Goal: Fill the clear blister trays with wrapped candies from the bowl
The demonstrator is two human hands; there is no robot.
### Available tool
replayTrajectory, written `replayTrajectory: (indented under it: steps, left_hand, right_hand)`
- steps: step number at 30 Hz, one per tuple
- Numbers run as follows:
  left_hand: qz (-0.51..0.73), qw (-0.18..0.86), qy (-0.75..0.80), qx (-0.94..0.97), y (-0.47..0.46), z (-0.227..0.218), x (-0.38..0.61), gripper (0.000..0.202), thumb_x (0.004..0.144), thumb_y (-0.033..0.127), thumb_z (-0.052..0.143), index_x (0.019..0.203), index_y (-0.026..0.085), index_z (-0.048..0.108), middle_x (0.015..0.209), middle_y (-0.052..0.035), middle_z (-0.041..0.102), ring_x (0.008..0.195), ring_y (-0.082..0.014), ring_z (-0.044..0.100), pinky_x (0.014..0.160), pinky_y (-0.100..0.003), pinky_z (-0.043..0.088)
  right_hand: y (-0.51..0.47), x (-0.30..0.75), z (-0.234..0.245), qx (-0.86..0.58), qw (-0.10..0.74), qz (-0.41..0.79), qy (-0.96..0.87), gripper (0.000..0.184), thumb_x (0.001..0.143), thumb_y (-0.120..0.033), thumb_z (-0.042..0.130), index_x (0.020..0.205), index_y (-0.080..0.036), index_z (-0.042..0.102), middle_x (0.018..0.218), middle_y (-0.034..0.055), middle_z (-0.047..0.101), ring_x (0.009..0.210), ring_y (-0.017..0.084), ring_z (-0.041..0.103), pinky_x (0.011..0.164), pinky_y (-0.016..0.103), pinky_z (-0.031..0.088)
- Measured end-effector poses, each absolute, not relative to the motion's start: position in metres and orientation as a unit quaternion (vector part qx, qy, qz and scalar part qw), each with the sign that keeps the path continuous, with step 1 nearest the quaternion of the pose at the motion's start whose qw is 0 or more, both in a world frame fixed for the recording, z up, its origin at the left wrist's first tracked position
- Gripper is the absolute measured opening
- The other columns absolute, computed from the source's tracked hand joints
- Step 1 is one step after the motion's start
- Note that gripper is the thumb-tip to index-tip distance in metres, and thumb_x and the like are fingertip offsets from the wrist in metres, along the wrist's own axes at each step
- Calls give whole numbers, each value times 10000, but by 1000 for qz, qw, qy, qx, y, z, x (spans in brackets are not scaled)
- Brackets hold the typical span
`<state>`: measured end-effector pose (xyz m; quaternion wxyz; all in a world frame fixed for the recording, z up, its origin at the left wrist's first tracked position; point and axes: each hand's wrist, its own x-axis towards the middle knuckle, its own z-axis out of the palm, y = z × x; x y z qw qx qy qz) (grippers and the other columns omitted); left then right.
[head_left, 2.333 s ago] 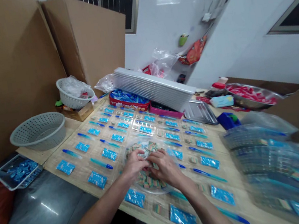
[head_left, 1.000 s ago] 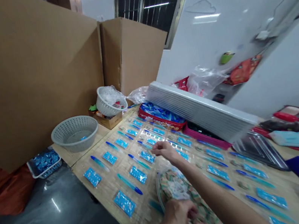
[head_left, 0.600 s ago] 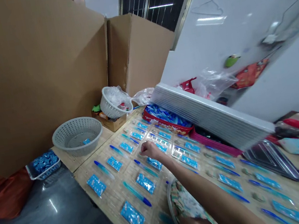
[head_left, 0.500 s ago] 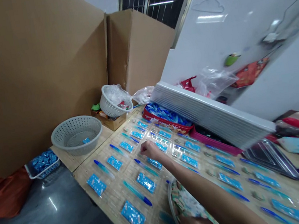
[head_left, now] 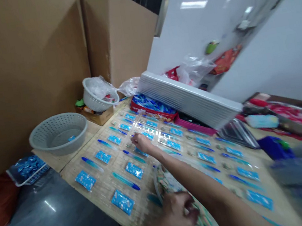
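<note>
Closest in, the left hand [head_left: 179, 212] hangs curled over a round plate of wrapped sweets [head_left: 164, 186] at the tabletop's near edge, fingers bunched, though whether they grip anything I cannot tell. The right arm [head_left: 190, 174] stretches across above that plate, and the right hand [head_left: 142, 143] dips with its fingertips drawn together just beside a blue packet [head_left: 141, 152] on the bamboo mat [head_left: 102, 202]; whether it holds anything is hidden. Rows of packets and blue pens [head_left: 125, 181] cover the mat, and farther off sit a grey basket [head_left: 57, 134] and a stack of white trays [head_left: 189, 99]
</note>
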<state>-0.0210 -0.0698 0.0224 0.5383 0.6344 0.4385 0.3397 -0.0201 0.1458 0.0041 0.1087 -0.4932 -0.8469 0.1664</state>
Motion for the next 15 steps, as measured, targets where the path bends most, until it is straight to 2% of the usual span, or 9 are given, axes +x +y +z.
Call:
replayTrajectory:
  steps: [4,8,10,12,15]
  left_hand:
    - [442,557,444,545,-61,24,-22,159,780,206,497,706,145,625,688,-32,628,680,-149,567,635,-234,423]
    - [494,542,465,496,-37,21,-30,188,808,248,483,689,147,587,654,-18,604,648,-139,564,617,-224,429]
    - [458,495,488,555,-25,21,-36,140,781,214,505,720,144,611,676,-22,627,649,-144,581,615,-227,433]
    - [372,437,501,647,-16,21,-40,126,749,158,517,738,143,642,693,-30,649,661,-156,599,637,-241,445]
    - [215,347,470,783,-10,21,-39,198,708,90,524,808,153,683,779,-48,684,783,-194,628,762,-284,467]
  right_hand:
    - [126,42,27,-517,173,205,-813,211,818,-158,504,857,-160,711,866,43,696,721,138,593,654,216,422]
    - [74,125,41,-530,197,247,-787,167,780,-233,561,764,-139,698,643,6,646,552,113,518,526,207,380]
    - [43,157,40,-518,186,299,-779,135,741,-221,582,725,-139,688,588,-9,609,521,104,484,507,205,359]
    - [14,176,36,-504,154,325,-785,112,706,-160,571,719,-143,682,606,-11,604,546,105,487,527,206,361]
    - [-19,179,28,-483,85,298,-819,189,657,-78,545,774,-150,676,726,8,626,655,127,525,611,220,385]
